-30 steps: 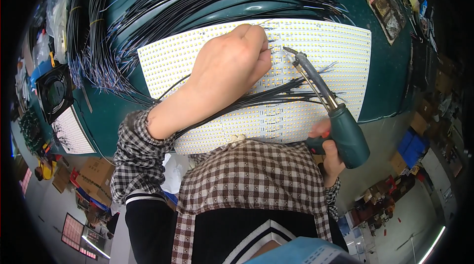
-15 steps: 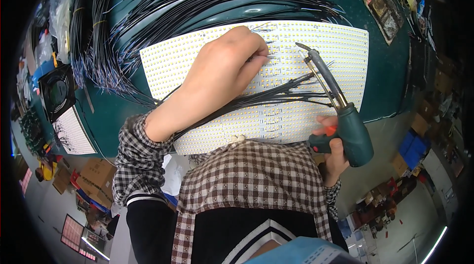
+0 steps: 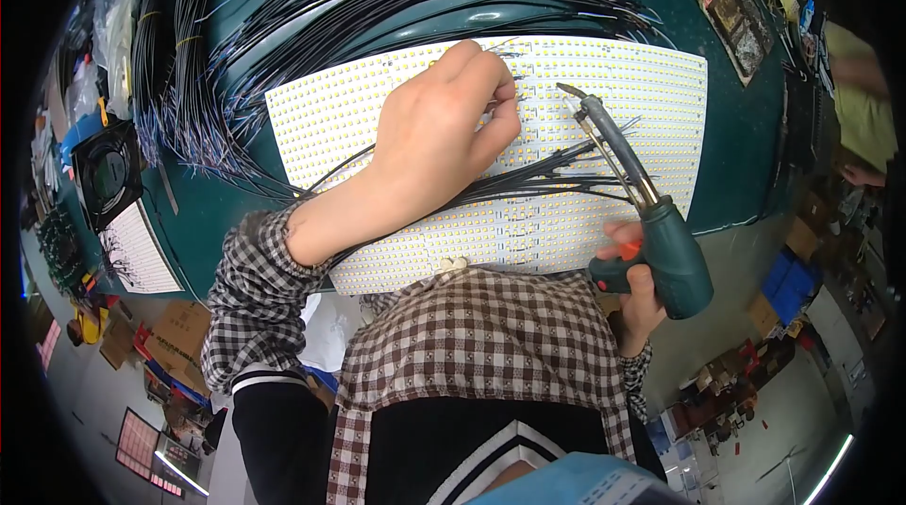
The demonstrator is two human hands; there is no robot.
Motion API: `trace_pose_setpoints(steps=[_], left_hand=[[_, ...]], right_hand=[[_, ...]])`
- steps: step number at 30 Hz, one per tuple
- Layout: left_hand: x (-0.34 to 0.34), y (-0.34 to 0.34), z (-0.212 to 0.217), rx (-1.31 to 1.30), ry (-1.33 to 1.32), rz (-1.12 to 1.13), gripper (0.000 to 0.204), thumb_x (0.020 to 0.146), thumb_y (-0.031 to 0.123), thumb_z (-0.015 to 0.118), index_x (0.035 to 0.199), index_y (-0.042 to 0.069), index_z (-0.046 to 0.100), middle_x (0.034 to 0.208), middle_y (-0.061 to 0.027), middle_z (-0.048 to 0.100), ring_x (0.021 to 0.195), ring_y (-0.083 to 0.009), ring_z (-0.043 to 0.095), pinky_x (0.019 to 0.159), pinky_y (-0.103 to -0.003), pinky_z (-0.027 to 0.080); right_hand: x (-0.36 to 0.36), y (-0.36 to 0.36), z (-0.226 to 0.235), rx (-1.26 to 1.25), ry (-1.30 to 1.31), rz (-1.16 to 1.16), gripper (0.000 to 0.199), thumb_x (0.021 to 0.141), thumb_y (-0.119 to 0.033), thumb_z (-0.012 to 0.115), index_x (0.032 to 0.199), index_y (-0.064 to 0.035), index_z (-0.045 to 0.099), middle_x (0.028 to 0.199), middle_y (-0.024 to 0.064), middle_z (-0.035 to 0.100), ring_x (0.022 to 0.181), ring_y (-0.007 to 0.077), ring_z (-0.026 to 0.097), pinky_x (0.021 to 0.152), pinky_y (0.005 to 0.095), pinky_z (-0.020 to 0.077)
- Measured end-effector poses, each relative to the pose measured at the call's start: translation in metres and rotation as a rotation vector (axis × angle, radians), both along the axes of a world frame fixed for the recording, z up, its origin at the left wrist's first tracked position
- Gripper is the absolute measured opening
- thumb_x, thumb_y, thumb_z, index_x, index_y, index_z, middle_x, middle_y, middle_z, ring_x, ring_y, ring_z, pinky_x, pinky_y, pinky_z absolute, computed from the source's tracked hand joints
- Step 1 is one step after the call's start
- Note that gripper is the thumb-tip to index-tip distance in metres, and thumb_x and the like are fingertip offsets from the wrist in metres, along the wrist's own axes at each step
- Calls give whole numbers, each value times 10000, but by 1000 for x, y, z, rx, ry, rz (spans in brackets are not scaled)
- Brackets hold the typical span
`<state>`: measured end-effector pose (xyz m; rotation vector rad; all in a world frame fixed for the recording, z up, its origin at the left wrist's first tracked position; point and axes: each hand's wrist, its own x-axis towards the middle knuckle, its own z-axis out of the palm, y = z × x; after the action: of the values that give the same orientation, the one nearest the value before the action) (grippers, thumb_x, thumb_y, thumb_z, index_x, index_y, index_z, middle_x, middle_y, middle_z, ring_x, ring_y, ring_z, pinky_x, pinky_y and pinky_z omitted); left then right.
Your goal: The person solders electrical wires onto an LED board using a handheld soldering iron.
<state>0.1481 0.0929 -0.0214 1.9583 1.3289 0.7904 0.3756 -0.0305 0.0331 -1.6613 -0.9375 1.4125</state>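
A white LED panel (image 3: 651, 118), dotted with rows of small yellow chips, lies across the table's near edge. Over its middle is my left hand (image 3: 442, 118), its thumb and fingers curled together; what they hold, if anything, is hidden. My right hand (image 3: 644, 307) grips a green soldering gun (image 3: 679, 264) by its handle, with a finger at the red trigger. The gun's dark tip points to the far left, just above the panel and right of my left fingers. Under my left wrist, a bundle of thin black wires (image 3: 510, 186) runs across the panel.
Many black wires (image 3: 377, 9) lie beyond the panel, and tied bunches (image 3: 189, 42) hang at the left. A black fan (image 3: 106, 173) stands at the far left. A stained solder tray (image 3: 734, 19) sits back right. Another person in yellow (image 3: 861, 94) is at the right.
My left hand has shifted a little right, fingers still curled. The soldering gun's tip has moved slightly left. A person in yellow has come into view at the right edge.
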Motion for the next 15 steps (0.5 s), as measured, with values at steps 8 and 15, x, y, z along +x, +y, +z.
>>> trace_pose_setpoints(steps=[8, 15], left_hand=[[2, -2, -3, 34, 8, 9, 145, 718, 39, 663, 794, 57, 541, 735, -88, 544, 583, -280, 572, 492, -358, 461], [2, -1, -3, 30, 22, 0, 148, 720, 45, 661, 798, 52, 536, 736, -95, 544, 602, -292, 575, 505, -371, 466]], right_hand=[[0, -4, -4, 26, 35, 40, 490, 835, -420, 660, 1002, 27, 549, 950, 157, 591, 797, 211, 597, 715, 321, 490], [-1, -7, -10, 83, 8, 71, 405, 855, -336, 650, 945, 44, 547, 846, 142, 582, 774, 219, 582, 705, 337, 471]])
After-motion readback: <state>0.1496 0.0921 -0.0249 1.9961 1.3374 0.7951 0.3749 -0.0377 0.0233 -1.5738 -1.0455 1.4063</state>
